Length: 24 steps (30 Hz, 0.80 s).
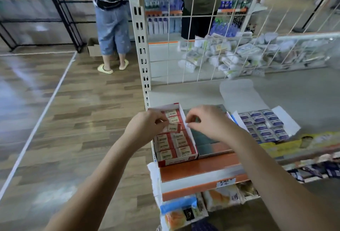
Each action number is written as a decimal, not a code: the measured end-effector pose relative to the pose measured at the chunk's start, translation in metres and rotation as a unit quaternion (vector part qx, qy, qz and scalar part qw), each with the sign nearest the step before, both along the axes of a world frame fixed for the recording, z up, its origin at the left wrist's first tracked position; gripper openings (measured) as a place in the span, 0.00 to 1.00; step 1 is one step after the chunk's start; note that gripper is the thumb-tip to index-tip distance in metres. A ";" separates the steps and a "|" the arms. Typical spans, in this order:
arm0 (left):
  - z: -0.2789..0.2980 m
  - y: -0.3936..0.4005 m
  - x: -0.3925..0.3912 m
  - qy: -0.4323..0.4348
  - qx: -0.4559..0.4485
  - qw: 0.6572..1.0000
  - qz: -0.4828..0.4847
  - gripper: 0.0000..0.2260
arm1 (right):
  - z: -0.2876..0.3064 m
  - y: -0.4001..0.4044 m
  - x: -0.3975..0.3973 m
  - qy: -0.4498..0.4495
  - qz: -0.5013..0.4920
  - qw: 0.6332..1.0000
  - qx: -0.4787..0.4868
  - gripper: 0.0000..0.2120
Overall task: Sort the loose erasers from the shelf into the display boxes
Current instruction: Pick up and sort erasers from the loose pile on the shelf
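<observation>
Left hand pinches a red-sleeved eraser over the red display box; right hand, fingers curled, contents unclear, hides the dark middle box, blue-eraser box right.

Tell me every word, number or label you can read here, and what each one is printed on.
"2B": seemingly on the red-and-cream wrapped erasers in the red cardboard display box; their smaller print is blurred.
Blue-and-white wrapped erasers in the white open box: label lines too small to read.
White price tag on the orange shelf edge: dark marks, illegible.
Red box's front wall: print blurred.
</observation>
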<state>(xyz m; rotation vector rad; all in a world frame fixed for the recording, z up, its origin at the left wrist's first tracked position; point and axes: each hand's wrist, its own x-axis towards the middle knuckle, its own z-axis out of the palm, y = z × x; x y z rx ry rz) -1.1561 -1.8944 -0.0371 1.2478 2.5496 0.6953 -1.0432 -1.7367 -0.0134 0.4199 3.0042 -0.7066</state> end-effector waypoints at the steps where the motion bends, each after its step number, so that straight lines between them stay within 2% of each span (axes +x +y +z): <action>1: 0.000 0.002 0.002 0.001 -0.011 1.000 0.001 0.08 | -0.001 0.003 0.001 0.014 -0.020 1.000 -0.004 0.07; 6: -0.005 0.011 0.010 0.021 -0.061 0.998 -0.014 0.09 | -0.014 0.003 0.004 0.018 -0.060 0.998 -0.022 0.12; 11: -0.010 0.017 0.011 0.076 -0.094 0.992 -0.029 0.11 | -0.021 0.000 0.006 0.017 -0.070 0.996 -0.055 0.11; 15: -0.007 0.022 0.008 0.078 -0.102 0.990 -0.051 0.09 | -0.022 0.003 0.007 0.017 -0.060 0.997 -0.054 0.11; 19: 0.005 0.047 0.005 0.088 -0.080 0.990 -0.074 0.07 | -0.014 0.014 0.014 0.064 -0.059 0.996 -0.021 0.11; 24: 0.024 0.125 0.028 0.141 -0.041 0.983 -0.115 0.13 | 0.003 0.068 0.047 0.103 -0.114 0.984 0.086 0.14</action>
